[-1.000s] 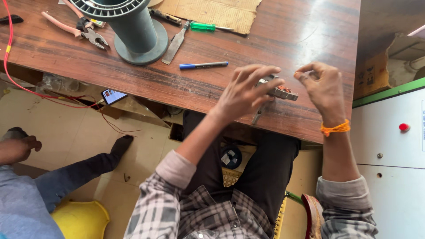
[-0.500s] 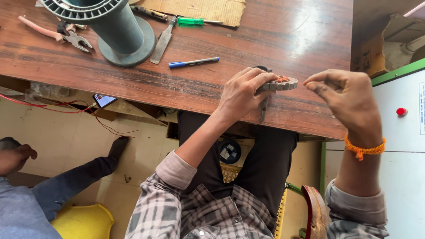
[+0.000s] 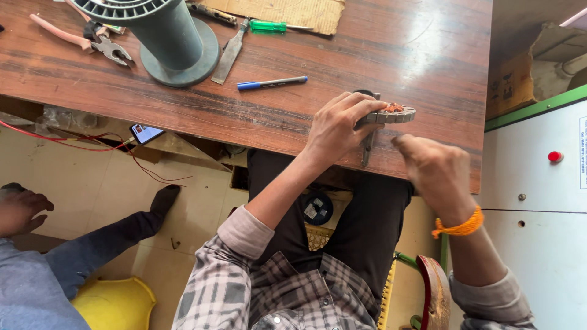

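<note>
Head view: left hand [image 3: 335,129] gripping a round grey toothed part with copper windings [image 3: 391,114] at the near edge of the wooden table [image 3: 379,55]. Right hand [image 3: 435,170] just beside it, fingers pinched together, contents too small to tell. Blue pen [image 3: 272,82] and grey spool [image 3: 168,38] farther up.

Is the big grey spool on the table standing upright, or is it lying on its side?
Upright. The grey spool stands on one round flange, flat on the wooden table, its barrel rising to the other flange.

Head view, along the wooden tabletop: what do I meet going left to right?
Pink-handled pliers → grey spool → flat metal file → blue pen → left hand gripping the round metal part with copper windings → right hand at the table edge.
</note>
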